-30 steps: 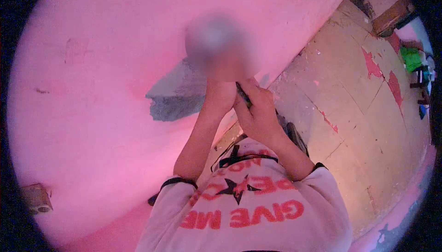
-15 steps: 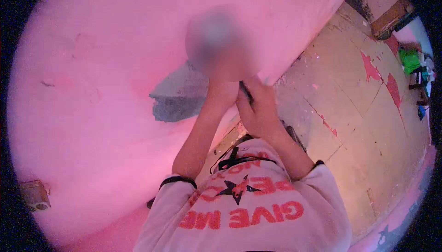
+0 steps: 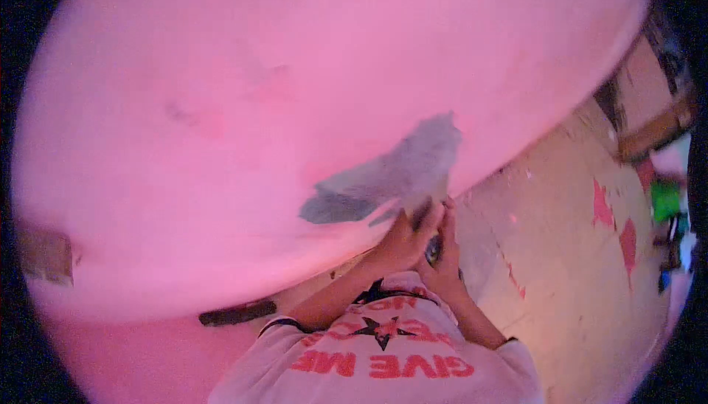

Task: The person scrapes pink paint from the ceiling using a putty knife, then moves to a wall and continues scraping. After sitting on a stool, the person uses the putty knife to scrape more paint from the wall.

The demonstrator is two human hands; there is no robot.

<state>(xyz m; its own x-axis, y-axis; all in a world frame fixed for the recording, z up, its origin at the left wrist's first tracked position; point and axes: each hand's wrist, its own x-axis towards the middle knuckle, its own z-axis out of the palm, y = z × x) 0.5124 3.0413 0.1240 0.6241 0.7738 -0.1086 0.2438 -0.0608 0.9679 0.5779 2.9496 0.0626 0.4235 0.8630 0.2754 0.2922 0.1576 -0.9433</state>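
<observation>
My left hand (image 3: 398, 242) and my right hand (image 3: 445, 265) are pressed together in front of my chest, close to the pink wall (image 3: 243, 131). Between them sits a dark tool (image 3: 433, 249), gripped by the right hand, with the left hand's fingers laid over its upper part. The tool's tip reaches the lower edge of a grey bare patch (image 3: 398, 175) in the wall paint. Its working end is blurred and partly hidden by my fingers. My white shirt with red letters (image 3: 383, 352) fills the bottom of the view.
A worn yellowish floor (image 3: 560, 271) with red flakes of paint runs along the wall on the right. A dark flat object (image 3: 237, 313) lies at the wall's foot on the left. Green and dark items (image 3: 667, 205) stand at the far right. A box-like fitting (image 3: 44, 256) sits on the wall at left.
The view has swung: both hands and the tool now appear lower and further right, at the grey patch's lower edge. The blurred shape above the hands is gone.
</observation>
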